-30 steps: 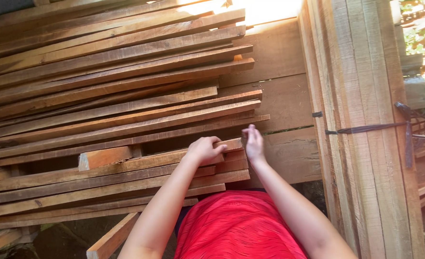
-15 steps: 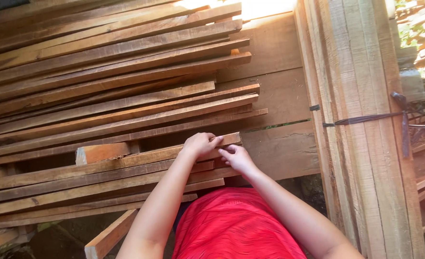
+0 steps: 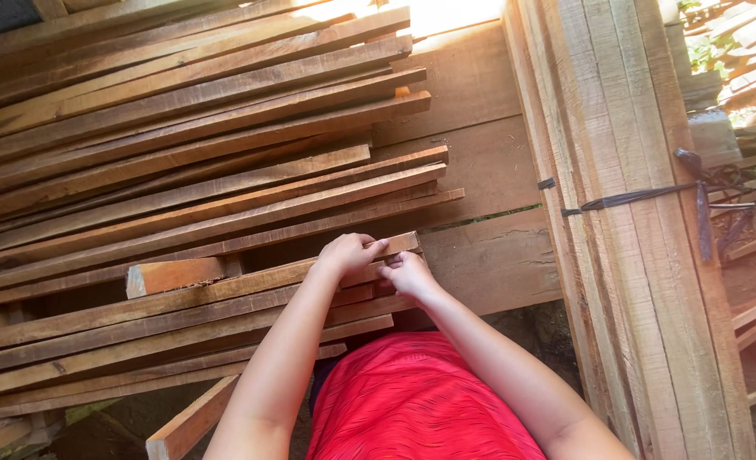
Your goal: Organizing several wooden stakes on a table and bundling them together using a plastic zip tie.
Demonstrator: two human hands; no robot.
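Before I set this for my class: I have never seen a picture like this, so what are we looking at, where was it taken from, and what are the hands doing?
There is no machine here. The picture comes from a camera worn on a person's head, looking down past their red shirt at their two bare arms. In front lies a stack of long thin wooden slats, piled on broad planks. To the right runs a heavy timber beam with a dark strap around it. The left hand has its grip closed over the end of one slat. The right hand touches the same slat end, fingers curled; how firmly it holds is unclear.
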